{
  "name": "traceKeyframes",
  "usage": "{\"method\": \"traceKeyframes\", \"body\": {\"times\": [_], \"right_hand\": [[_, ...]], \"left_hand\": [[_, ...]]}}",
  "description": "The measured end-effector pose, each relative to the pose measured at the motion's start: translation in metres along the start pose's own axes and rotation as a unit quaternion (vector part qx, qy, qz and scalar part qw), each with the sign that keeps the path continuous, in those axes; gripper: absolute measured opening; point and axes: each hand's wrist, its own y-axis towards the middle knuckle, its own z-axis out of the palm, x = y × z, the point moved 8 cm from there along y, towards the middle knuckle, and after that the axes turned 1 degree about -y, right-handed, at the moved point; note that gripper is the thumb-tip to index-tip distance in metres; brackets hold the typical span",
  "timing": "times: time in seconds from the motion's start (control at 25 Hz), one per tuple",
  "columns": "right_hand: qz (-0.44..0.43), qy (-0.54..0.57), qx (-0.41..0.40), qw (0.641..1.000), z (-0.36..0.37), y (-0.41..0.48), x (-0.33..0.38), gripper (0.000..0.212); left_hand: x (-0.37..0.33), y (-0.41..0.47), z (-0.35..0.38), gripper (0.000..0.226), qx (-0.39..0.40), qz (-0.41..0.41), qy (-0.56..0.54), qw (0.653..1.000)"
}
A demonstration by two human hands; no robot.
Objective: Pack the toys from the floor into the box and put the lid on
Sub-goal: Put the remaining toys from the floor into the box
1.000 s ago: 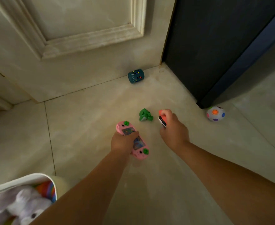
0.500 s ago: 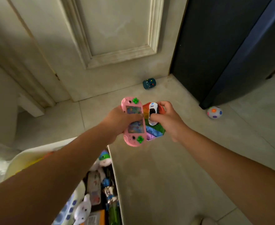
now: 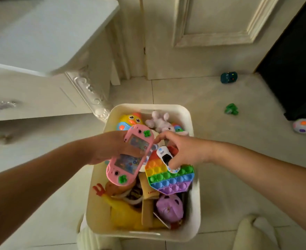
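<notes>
I have both hands directly over the open box (image 3: pixel 196 204), so the drop is straight down. My left hand (image 3: pixel 108 148) grips the pink handheld water game (image 3: pixel 130 156) at its middle. The game's long axis runs diagonally, roughly along the box's length, so it should fit without turning. My right hand (image 3: pixel 184 150) pinches a white toy car (image 3: pixel 166 157), and the rainbow pop-it (image 3: pixel 170 179) seems to be caught under the same fingers, hanging over the box's right half.

Three toys lie on the floor (image 3: pixel 220 177), all ahead and to the right of the box: a green toy (image 3: pixel 231 109) nearest, a dark teal one (image 3: pixel 229 77) by the door and a spotted ball (image 3: pixel 303 125) far right. My right hand is the nearer for those. I see no lid.
</notes>
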Motion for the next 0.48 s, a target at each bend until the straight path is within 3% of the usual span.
{"method": "traceKeyframes", "body": {"times": [0.12,0.2,0.36,0.48], "right_hand": [[0.024,-0.051,0.086,0.995,0.032,0.005,-0.018,0.064],[0.021,-0.103,0.120,0.987,0.042,0.006,-0.025,0.064],[-0.045,-0.340,0.030,0.939,0.041,0.007,-0.018,0.059],[-0.049,-0.345,0.011,0.937,0.043,0.004,-0.019,0.056]], "left_hand": [[0.035,-0.003,0.027,0.024,0.126,-0.044,0.053,0.990],[0.051,-0.002,0.045,0.018,0.158,-0.058,0.104,0.980],[0.052,0.014,0.061,0.038,0.054,0.035,0.306,0.950],[0.053,0.016,0.061,0.062,-0.019,0.093,0.387,0.917]]}}
